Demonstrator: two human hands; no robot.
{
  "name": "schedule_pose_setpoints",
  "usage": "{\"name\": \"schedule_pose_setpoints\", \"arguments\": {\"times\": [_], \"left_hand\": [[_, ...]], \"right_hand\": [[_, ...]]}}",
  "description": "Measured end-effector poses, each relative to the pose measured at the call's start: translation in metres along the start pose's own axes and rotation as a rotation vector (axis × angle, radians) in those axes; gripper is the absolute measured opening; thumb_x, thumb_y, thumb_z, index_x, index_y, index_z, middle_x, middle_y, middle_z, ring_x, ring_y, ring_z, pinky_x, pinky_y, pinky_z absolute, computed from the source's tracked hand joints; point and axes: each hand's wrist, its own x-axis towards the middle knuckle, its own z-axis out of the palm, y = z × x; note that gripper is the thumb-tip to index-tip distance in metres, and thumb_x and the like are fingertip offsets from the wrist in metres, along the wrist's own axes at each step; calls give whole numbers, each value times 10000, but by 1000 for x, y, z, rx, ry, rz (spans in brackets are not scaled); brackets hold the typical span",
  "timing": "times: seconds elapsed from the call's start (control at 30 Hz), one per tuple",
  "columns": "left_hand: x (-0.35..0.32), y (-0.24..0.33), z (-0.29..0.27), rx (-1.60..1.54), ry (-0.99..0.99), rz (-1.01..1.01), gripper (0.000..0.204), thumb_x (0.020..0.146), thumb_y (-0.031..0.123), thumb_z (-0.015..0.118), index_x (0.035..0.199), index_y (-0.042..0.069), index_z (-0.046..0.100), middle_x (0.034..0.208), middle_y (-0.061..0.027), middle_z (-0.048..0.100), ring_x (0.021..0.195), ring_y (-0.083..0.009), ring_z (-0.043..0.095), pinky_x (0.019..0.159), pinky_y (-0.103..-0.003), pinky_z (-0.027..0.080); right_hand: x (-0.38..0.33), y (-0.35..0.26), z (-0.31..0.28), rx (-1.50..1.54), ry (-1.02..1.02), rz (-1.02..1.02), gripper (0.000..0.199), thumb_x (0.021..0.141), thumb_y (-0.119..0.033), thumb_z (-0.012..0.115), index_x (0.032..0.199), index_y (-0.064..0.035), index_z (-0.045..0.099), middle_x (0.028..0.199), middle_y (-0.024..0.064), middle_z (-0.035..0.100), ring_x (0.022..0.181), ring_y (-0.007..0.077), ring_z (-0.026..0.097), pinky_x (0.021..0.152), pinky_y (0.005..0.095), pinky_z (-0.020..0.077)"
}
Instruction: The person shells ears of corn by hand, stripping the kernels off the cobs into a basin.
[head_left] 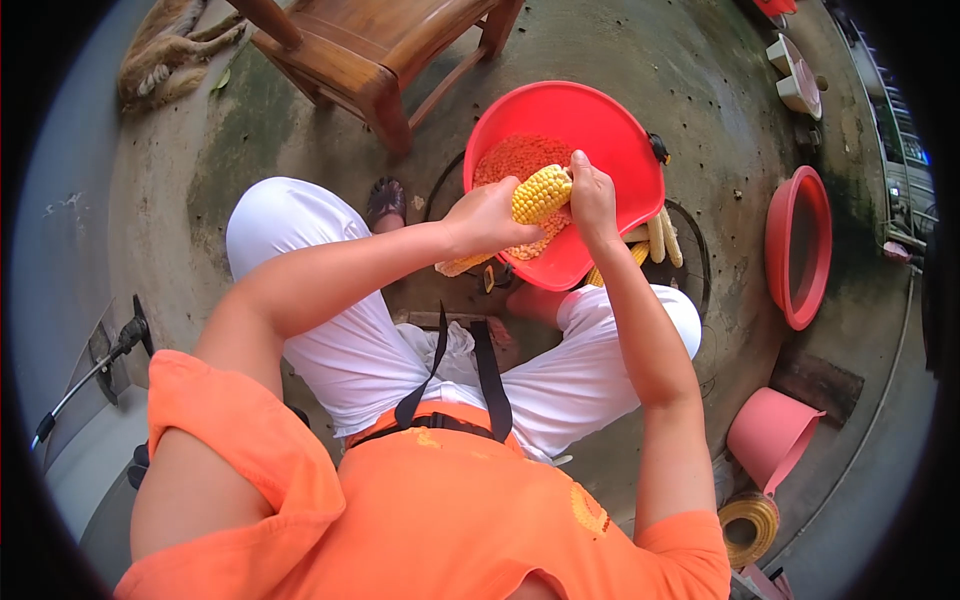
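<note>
The person wore an orange shirt point(430, 510) and white trousers point(325, 250), and sat with knees spread. Just beyond the lap, the left hand point(490, 218) had its fingers wrapped round a corn cob point(541, 194), still thick with yellow kernels. The right hand point(593, 200) was closed at the upper end, thumb raised. A yellow end point(462, 264) poked out below the left hand; whether it belonged to the same cob, I could not tell.

The cob was over a red basin point(612, 118), where loose kernels point(518, 156) lay heaped. The step in hand looked like rubbing kernels off, probably at an early stage for this cob. The next move called for a steady left grip and firm thumb pressure along the rows, kept above the basin.

Pale bare cobs point(664, 238) lay just beside the basin. Farther off stood a wooden chair point(345, 45), with an animal point(170, 55) lying on the floor beyond.
</note>
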Motion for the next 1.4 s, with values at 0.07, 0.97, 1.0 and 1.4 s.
{"name": "schedule_pose_setpoints", "arguments": {"times": [0.07,0.97,1.0,1.4], "left_hand": [[5,4,-1,-56,-76,-88,535,637,351,702,963,-24,504,869,-173,597,811,-257,594,715,-341,450],[8,13,9,185,-97,3,542,615,376,686,923,-27,494,838,-214,602,813,-333,603,707,-401,463],[8,13,9,191,-87,34,549,613,373,696,928,-28,491,832,-214,603,805,-337,604,700,-405,464],[8,10,15,120,-112,56,533,626,385,708,903,-24,507,852,-225,589,825,-337,586,721,-391,446]], "right_hand": [[4,4,-7,-86,-94,-16,453,901,-379,427,709,6,569,572,25,513,536,105,505,518,254,395],[-19,-13,-9,-236,-114,23,280,874,-234,466,849,21,580,670,108,586,643,178,590,593,319,460],[-17,-8,-10,-235,-111,23,280,874,-234,466,849,21,580,670,108,586,643,178,590,593,319,460],[-5,17,-23,-272,-12,-190,316,899,-248,410,862,15,580,715,154,594,658,247,599,625,354,461]]}}
